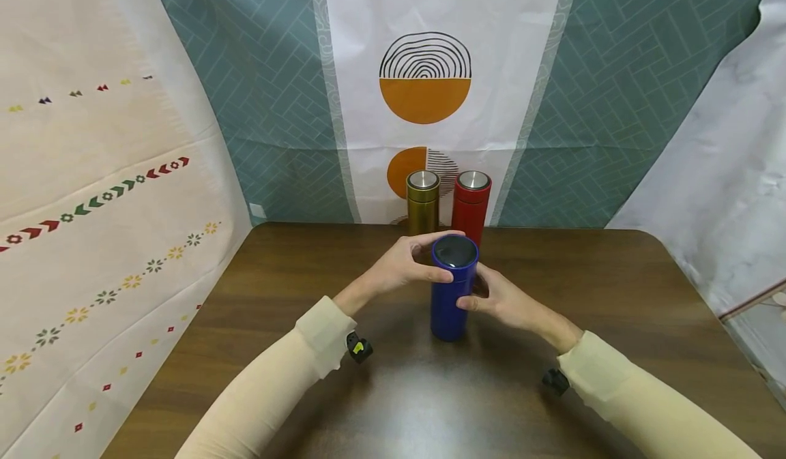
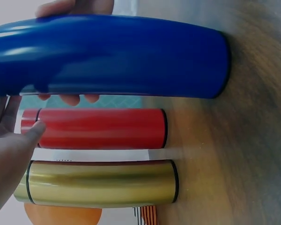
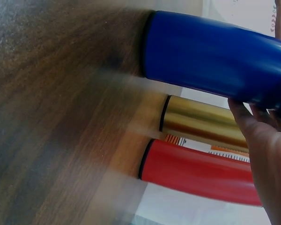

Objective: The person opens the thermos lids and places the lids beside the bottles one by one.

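While we hold the blue bottle (image 1: 449, 312): it is upright near the middle of the table (image 1: 589, 275), in front of two others; whether its base touches the wood, we cannot tell.
Our left hand (image 1: 402, 264): gripping high, thumb across the near side by the lid, fingers curled round behind.
Our right hand (image 1: 502, 300): gripping lower on the other side, thumb in front, fingers bent round the back.
Two-handed hold: we would do well to share the pressure evenly, as the smooth wall may slip, and to hold the base level so nothing behind gets knocked.
Dark lid top (image 1: 455, 252): in place on the blue bottle; whatever is inside is hidden from us.
Gold bottle (image 1: 423, 210): upright behind, silvery top on, contents unseen.
Red bottle (image 1: 471, 210): upright just beside the gold one, a narrow gap between, also lidded; we cannot see inside.
Patterned cloth (image 1: 282, 104): hanging beyond the table.
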`<move>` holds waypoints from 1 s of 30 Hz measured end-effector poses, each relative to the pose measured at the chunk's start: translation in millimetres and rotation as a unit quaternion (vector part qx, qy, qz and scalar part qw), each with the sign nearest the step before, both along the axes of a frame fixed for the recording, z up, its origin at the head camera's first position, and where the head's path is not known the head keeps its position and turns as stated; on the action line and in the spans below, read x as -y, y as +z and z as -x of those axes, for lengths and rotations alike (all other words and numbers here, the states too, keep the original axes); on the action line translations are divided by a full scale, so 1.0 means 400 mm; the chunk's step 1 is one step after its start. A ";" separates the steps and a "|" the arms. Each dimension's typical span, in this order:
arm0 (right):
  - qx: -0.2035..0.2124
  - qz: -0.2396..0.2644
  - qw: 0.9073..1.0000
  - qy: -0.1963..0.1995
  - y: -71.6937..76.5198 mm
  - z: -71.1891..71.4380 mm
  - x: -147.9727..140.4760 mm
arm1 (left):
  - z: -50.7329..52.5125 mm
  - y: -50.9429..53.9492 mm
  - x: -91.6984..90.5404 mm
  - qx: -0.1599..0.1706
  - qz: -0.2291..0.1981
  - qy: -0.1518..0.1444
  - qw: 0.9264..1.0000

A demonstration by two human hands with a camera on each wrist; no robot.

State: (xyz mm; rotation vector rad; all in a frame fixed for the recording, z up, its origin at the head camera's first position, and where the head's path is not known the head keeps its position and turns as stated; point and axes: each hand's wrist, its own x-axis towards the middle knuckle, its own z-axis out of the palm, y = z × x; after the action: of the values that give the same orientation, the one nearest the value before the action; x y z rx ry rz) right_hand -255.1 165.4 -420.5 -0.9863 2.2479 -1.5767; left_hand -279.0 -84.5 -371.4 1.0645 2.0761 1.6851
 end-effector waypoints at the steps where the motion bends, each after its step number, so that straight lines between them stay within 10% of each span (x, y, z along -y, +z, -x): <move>1: -0.002 0.001 1.000 -0.001 -0.001 0.000 0.000 | -0.001 0.000 -0.001 0.002 -0.003 0.002 1.000; 18: -0.023 0.023 0.999 0.006 -0.009 -0.001 0.007 | -0.038 -0.016 -0.015 -0.019 -0.025 0.069 0.997; 30: -0.039 0.022 0.999 0.002 -0.010 -0.009 0.007 | -0.114 -0.041 -0.065 -0.059 -0.058 0.219 0.972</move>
State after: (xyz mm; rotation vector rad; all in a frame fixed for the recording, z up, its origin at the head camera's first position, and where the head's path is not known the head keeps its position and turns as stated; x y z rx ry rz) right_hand -251.6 162.7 -424.6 -1.0807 2.2702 -1.6200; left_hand -233.3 -58.5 -387.7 0.7901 2.4538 2.0076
